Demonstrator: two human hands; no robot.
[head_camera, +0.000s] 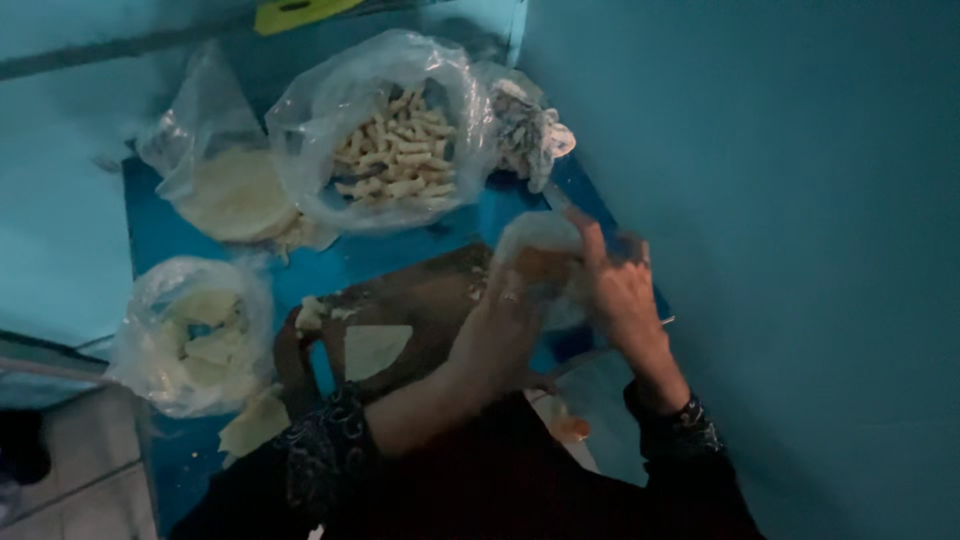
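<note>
Left hand (505, 325): curled around the near side of a small clear bag of orange filling (540, 270), gripping the plastic from below.
Right hand (615, 285): at the bag's far side, fingers raised along its edge; the blur hides whether it pinches the plastic or only rests against it — cannot tell.
Filling bag: held up between both hands, above the right end of the dark wooden board (420, 300), just beside the teal wall.
Board: one pale wrapper triangle (375, 348) lies flat on it, with a small lump of dough (312, 313) near its left edge.
Rolled pieces: a heap of finished rolls in an open clear bag (395, 150) at the back of the blue table (160, 235).
Wrapper stock: flat sheets in a bag (235, 195) at back left, cut pieces in another bag (195, 335) at front left.
Risk: the thin plastic looks slack, so a squeeze could probably spill filling past the wrapper onto the board — dim light makes aiming harder.
Risk: the cut-wrapper bag sits at the table's corner; a nudge from the left sleeve (325, 450) could tip it off.
</note>
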